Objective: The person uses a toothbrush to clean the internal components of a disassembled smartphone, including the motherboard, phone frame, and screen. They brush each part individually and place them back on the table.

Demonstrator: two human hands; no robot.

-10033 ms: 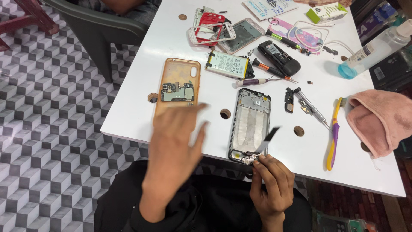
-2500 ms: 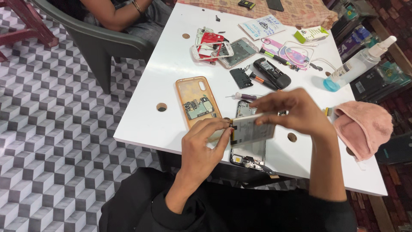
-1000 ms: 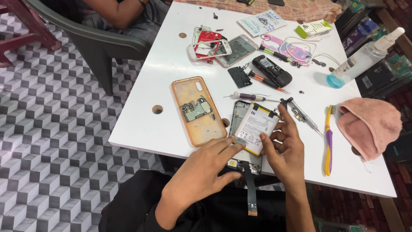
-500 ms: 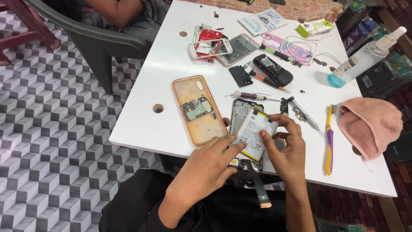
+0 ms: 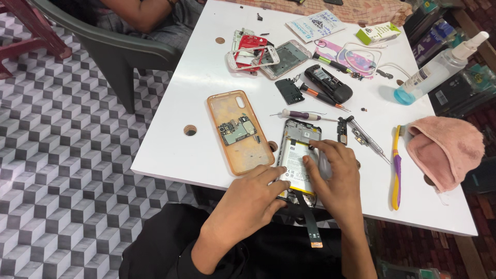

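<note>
On the white round-holed table (image 5: 206,77), the opened black phone frame (image 5: 299,135) lies at the near edge, just right of the orange phone case (image 5: 243,155) holding a small circuit board. My left hand (image 5: 248,204) and right hand (image 5: 336,175) press flat, fingers spread, on the white battery (image 5: 294,168) in that frame. I judge I'm seating it; next it needs even pressure, minding the ribbon cable (image 5: 311,225) hanging over the table's edge.
</note>
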